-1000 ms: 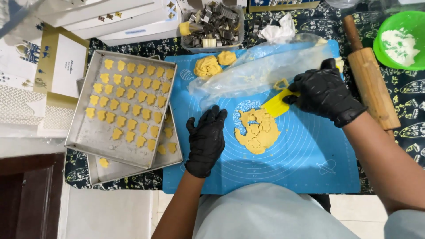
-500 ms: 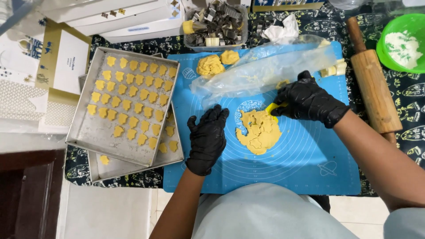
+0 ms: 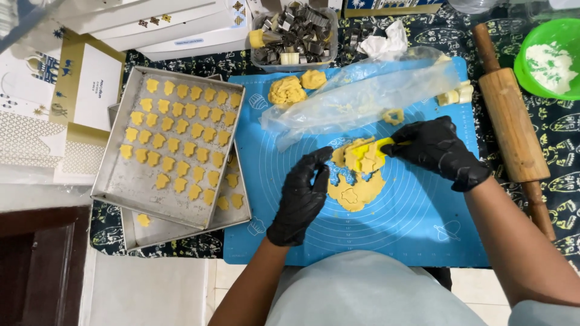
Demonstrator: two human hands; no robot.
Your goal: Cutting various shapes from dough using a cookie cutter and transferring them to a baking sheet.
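Fingers (image 3: 396, 147) lifting dough (image 3: 356, 181), plastic bag (image 3: 362, 96) beside

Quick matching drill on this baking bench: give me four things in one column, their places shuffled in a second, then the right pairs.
1. rolling pin
2. green bowl
3. baking tray
4. rolled dough

a. left of the blue mat, filled with cut shapes
b. far right corner, holding white flour
c. on the mat between both gloved hands
d. along the mat's right edge

Pairs: 1-d, 2-b, 3-a, 4-c
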